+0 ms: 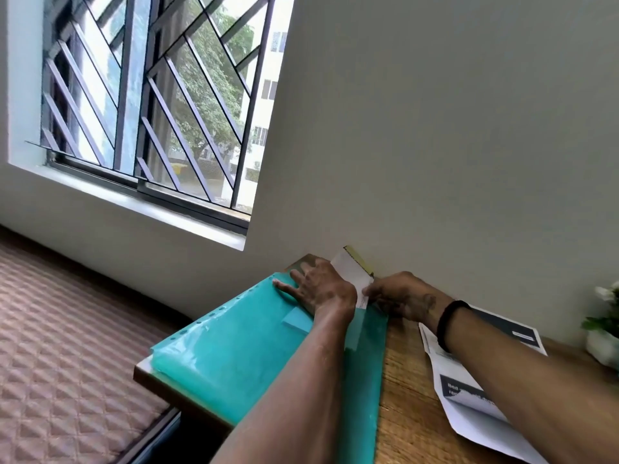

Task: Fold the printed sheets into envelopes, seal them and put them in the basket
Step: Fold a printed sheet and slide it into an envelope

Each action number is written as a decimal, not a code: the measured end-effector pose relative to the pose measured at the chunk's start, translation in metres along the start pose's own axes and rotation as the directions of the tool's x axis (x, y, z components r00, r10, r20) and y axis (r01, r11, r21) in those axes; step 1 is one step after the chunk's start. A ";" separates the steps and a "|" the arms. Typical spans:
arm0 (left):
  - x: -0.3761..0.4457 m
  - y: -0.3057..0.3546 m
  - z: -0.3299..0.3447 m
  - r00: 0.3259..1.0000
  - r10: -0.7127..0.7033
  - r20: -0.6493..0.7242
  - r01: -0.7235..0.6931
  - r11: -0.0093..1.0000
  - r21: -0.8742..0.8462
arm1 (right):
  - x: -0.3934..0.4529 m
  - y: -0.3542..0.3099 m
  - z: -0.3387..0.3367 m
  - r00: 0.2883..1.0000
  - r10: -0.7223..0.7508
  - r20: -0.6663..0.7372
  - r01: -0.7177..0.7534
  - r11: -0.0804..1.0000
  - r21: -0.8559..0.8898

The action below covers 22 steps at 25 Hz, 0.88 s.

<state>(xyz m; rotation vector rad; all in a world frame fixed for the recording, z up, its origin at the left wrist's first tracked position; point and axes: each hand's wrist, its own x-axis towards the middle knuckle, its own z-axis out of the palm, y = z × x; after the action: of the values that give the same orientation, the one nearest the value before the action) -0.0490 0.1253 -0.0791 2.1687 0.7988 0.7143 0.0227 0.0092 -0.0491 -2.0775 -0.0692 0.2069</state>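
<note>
A teal plastic folder [234, 356] lies on the left part of the wooden table [402, 380]. My left hand [318, 286] rests flat on its far end, fingers spread. My right hand [398, 296] pinches the lower edge of a white envelope [351, 272] that stands tilted against the wall at the table's far edge. A printed sheet [469, 420] with dark text blocks lies on the table under my right forearm, one corner curled over. No basket is in view.
A potted plant [606, 329] in a white pot stands at the right edge. The wall runs right behind the table. A barred window [150, 105] is up left, and a quilted mattress [67, 346] lies left of the table.
</note>
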 end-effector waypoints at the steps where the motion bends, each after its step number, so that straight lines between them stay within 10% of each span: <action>1: 0.001 -0.001 0.001 1.000 0.001 -0.006 -0.001 1.000 -0.004 | 0.002 0.000 0.000 1.000 0.007 0.009 -0.007 1.000 0.010; 8: 0.003 0.001 0.002 0.998 -0.021 -0.063 0.015 0.996 -0.092 | 0.008 0.000 -0.003 0.999 0.034 0.025 -0.038 0.984 0.173; 22: -0.004 0.003 -0.007 0.995 -0.073 -0.064 0.061 0.982 -0.179 | 0.005 -0.039 -0.019 0.926 -0.297 -0.233 0.358 0.886 0.294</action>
<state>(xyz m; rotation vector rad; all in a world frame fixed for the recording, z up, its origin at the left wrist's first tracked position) -0.0556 0.1236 -0.0740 1.9586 0.8092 0.7997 0.0327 0.0132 -0.0068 -1.7061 -0.2573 -0.1727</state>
